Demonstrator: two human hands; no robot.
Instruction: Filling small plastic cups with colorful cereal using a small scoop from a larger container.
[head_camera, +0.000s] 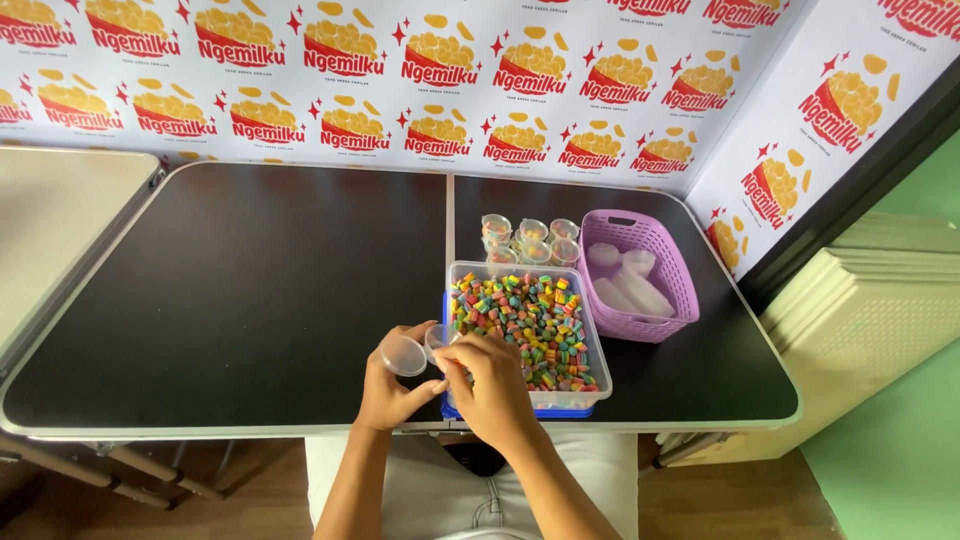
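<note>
The fingertips of the right hand (492, 385) are hidden behind its own knuckles, so whether anything is pinched there cannot be told. A small clear cup (404, 354) is held in the curled fingers of the left hand (392, 388); a second clear cup (439, 338) is seen between both hands. Just beyond the fingers, a clear tub (596, 352) is filled with multicoloured candies (525, 318). Farther off, filled lidded cups (527, 240) and a purple basket (660, 240) of pale items are set on the black counter (230, 290).
</note>
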